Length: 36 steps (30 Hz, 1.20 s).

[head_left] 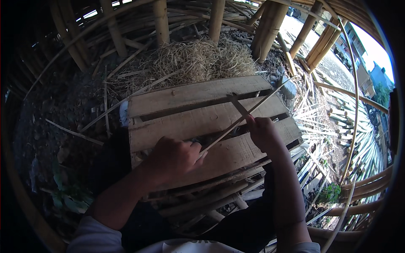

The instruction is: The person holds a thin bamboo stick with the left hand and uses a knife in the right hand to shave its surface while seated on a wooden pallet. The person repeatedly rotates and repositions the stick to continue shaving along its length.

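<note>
A thin bamboo strip (225, 132) slants across a slatted wooden bench (181, 118), rising from lower left to far right. My left hand (175, 157) is closed round its near end. My right hand (262, 131) is closed on a knife, with the handle hidden in the fist. The dark knife blade (239, 105) points up and left, crossing the strip just beyond the fingers. Whether the edge bites into the strip, I cannot tell. Both forearms come in from below, over my dark-clothed legs.
Behind the bench lies a heap of dry shavings (202, 61), backed by bamboo posts (161, 23). Many cut bamboo poles (358, 156) lie in sunlight at right. Loose strips (90, 137) are on the dark ground at left, near a green plant (69, 194).
</note>
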### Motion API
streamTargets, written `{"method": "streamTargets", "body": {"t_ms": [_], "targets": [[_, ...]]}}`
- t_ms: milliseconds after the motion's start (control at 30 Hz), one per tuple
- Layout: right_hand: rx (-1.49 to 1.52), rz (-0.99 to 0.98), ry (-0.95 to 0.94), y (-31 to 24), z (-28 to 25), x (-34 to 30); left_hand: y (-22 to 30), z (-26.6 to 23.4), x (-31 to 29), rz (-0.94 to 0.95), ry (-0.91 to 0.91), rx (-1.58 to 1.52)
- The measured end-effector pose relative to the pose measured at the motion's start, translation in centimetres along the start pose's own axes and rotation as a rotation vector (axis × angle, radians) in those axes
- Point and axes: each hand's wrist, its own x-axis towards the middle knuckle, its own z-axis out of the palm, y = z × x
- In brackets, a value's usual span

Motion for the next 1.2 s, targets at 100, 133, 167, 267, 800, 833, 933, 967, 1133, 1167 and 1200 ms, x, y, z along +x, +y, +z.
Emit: {"method": "streamTargets", "body": {"t_ms": [100,133,167,267,800,833,933,967,1133,1167,1200], "targets": [[0.120,-0.182,-0.052,-3.0,2.9,-3.7,-0.6,0.6,0.1,0.040,0.046,0.069],[0.018,-0.134,-0.162,-5.2,2.5,-5.0,-0.6,0.5,0.0,0.018,0.016,0.058],[0.033,-0.138,-0.130,-4.3,2.9,-4.3,-0.7,0.5,-0.1,-0.004,-0.013,0.046],[-0.047,-0.074,0.105,-0.1,1.2,0.1,-0.3,-0.4,-0.2,-0.110,-0.019,-0.178],[0.094,-0.139,0.082,0.8,1.9,-0.5,0.4,-1.2,0.5,-0.375,-0.215,-1.020],[0.073,-0.034,0.057,0.4,0.8,0.1,0.4,-1.4,0.3,-0.380,-0.215,-1.015],[0.081,0.185,0.067,-0.3,-0.6,1.0,0.7,-1.6,0.1,-0.394,-0.207,-1.033],[0.093,0.115,0.104,0.4,0.4,0.9,0.7,-1.7,0.3,-0.401,-0.201,-1.053],[0.085,-0.023,0.052,1.4,0.7,-0.1,0.6,-2.6,-0.2,-0.386,-0.219,-0.982],[0.176,0.067,0.005,0.6,-0.4,0.4,0.6,-2.7,-0.3,-0.391,-0.207,-0.971],[0.185,0.217,0.017,-0.2,-0.9,0.6,0.6,-2.6,-0.5,-0.396,-0.195,-0.961]]}}
